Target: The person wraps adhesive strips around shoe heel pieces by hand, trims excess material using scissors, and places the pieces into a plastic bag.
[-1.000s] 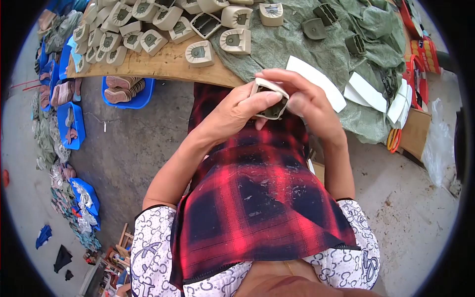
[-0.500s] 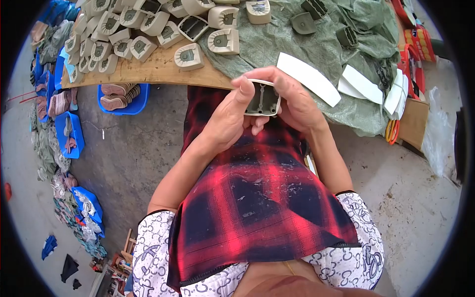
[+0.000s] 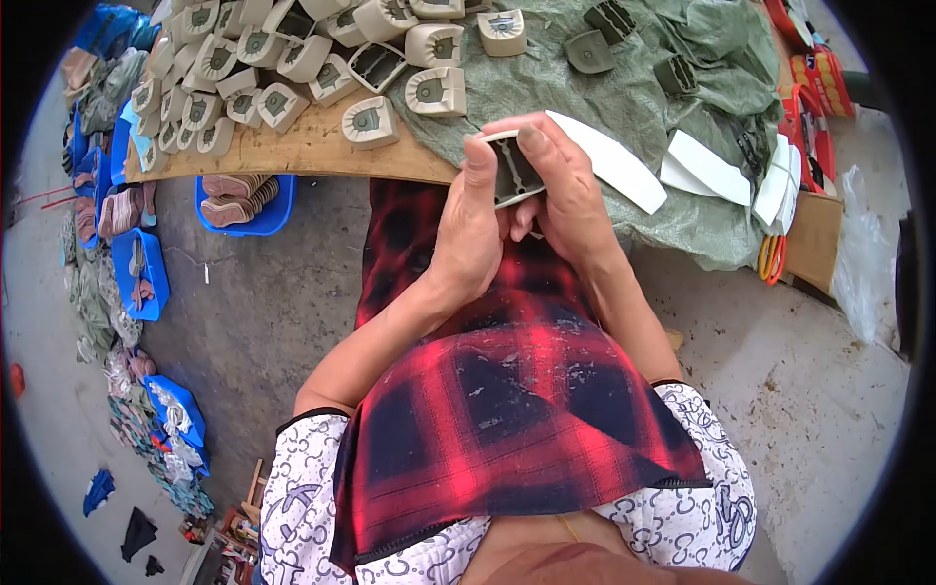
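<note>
Both hands hold a shoe heel (image 3: 517, 175) just over the table's front edge. Its hollow, dark, ribbed side faces up, and a pale rim runs round it. My left hand (image 3: 465, 234) closes on its left side, with the thumb up along the edge. My right hand (image 3: 575, 200) wraps the other side, its thumb pressing the upper right corner. The fingers under the heel are partly hidden. Behind my right hand lies a curved white strip (image 3: 614, 166). Bare dark green heels (image 3: 590, 52) rest farther back.
Many beige-covered heels (image 3: 370, 122) crowd the left of the wooden table (image 3: 292, 151). Green plastic sheeting (image 3: 712, 234) covers its right side, with more white strips (image 3: 707, 168) on top. A blue basin (image 3: 278, 210) of pink soles stands below the table.
The heel has turned and tilted in my hands. My right thumb has moved onto its upper corner, and both hands have shifted slightly up the view.
</note>
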A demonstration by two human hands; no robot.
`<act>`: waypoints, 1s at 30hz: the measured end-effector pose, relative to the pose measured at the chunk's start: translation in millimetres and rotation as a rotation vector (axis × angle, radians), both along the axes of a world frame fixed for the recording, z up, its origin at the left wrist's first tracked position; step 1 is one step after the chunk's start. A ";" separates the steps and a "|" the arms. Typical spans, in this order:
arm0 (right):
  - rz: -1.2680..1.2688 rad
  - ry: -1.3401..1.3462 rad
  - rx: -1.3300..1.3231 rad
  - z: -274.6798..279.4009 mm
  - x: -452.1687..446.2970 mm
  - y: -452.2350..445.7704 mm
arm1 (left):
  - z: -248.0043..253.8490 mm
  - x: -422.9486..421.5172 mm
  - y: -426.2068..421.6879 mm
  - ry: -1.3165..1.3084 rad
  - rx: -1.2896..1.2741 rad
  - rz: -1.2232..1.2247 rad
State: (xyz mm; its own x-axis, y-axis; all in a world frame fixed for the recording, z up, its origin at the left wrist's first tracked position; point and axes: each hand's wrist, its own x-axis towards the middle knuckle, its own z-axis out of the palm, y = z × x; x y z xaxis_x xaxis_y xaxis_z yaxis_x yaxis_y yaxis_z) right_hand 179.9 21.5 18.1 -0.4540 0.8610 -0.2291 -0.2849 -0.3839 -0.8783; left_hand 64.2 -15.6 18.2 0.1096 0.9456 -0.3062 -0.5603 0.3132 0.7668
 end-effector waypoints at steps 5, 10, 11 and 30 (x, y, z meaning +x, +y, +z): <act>-0.182 0.164 0.049 6.4 -12.4 -6.0 | 8.4 1.8 5.0 -0.204 -0.008 0.066; -0.363 -0.277 0.376 -18.6 -20.4 -11.7 | -7.3 13.3 0.3 0.021 0.081 0.131; -0.429 -0.307 0.495 -27.7 -23.8 -9.9 | -2.8 16.8 1.7 0.084 0.084 0.198; 0.278 -0.567 0.839 2.7 25.3 -22.4 | -6.1 -64.6 2.6 -0.225 -0.149 -0.655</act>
